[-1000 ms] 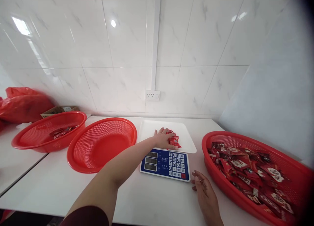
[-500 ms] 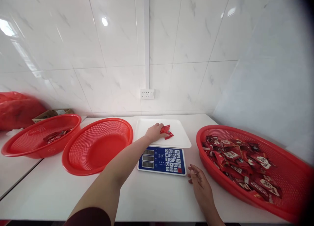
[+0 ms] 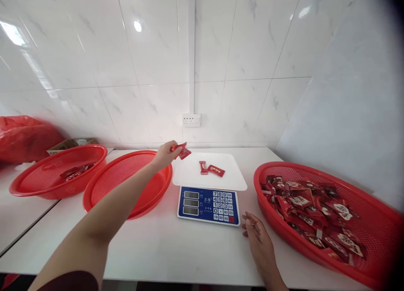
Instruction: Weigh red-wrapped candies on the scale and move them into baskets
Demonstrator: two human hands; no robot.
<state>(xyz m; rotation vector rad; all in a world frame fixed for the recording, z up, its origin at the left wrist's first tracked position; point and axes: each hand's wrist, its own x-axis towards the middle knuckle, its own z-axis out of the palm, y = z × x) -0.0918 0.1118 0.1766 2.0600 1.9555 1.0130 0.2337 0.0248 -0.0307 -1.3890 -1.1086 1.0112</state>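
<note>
My left hand [image 3: 164, 153] is raised over the right rim of the middle red basket [image 3: 126, 183], closed on red candy packets [image 3: 181, 150]. Two more red packets [image 3: 212, 169] lie on the white pan of the scale [image 3: 192, 175], whose blue keypad [image 3: 209, 204] faces me. My right hand [image 3: 259, 240] rests flat on the white table with fingers spread, between the scale and the big red basket [image 3: 318, 249] full of several red packets.
A third red basket [image 3: 34, 183] with a few packets stands at the far left on a neighbouring table. Behind it are a cardboard box [image 3: 71, 144] and a red plastic bag [image 3: 25, 137]. A wall socket [image 3: 191, 120] sits on the tiled wall.
My left hand closed on packets on the scale pan, lifted them and moved left toward the middle basket. Two packets stayed on the pan. My right hand has not moved.
</note>
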